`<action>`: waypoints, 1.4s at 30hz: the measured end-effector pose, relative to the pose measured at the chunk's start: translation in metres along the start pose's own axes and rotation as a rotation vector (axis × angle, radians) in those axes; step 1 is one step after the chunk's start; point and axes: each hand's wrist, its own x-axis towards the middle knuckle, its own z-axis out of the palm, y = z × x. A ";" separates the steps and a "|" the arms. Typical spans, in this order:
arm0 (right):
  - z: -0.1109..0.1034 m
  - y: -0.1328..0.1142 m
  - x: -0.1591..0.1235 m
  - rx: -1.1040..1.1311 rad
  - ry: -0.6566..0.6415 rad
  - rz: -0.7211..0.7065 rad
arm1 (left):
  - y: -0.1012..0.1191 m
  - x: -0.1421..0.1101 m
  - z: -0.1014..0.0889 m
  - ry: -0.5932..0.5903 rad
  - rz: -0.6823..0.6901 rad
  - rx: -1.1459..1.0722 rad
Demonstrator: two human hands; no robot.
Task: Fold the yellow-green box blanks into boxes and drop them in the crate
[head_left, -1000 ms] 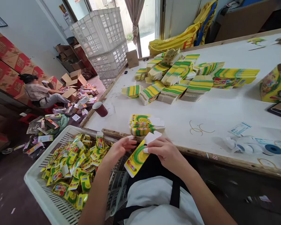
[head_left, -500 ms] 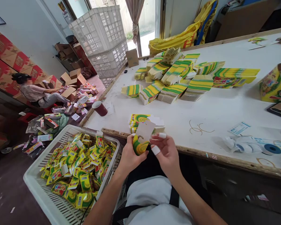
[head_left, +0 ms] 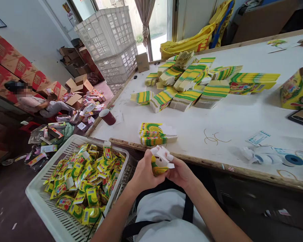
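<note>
My left hand and my right hand are both closed around one small yellow-green carton, held just in front of the table's near edge with its white flaps sticking up. Right behind it on the white table lies a short stack of flat cartons. At my lower left a white plastic basket holds several folded yellow-green cartons.
Big piles of flat cartons cover the table's middle. A maroon cup stands at the left corner, a tape roll and a printed box at the right. Stacked white crates stand behind. A person sits on the floor.
The flat carton went from my right hand into both hands, was turned upright and is now squeezed into a box shape with its flaps raised. My hands dropped a little lower.
</note>
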 end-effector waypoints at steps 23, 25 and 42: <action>0.012 -0.004 -0.008 -0.498 0.054 -0.386 | 0.004 0.007 -0.005 -0.195 -0.155 0.134; 0.013 -0.002 -0.009 -0.659 0.113 -0.443 | 0.003 0.006 -0.007 -0.208 -0.155 0.154; 0.007 0.013 -0.005 -1.212 0.079 -0.913 | -0.007 0.003 0.001 -0.086 -0.103 0.238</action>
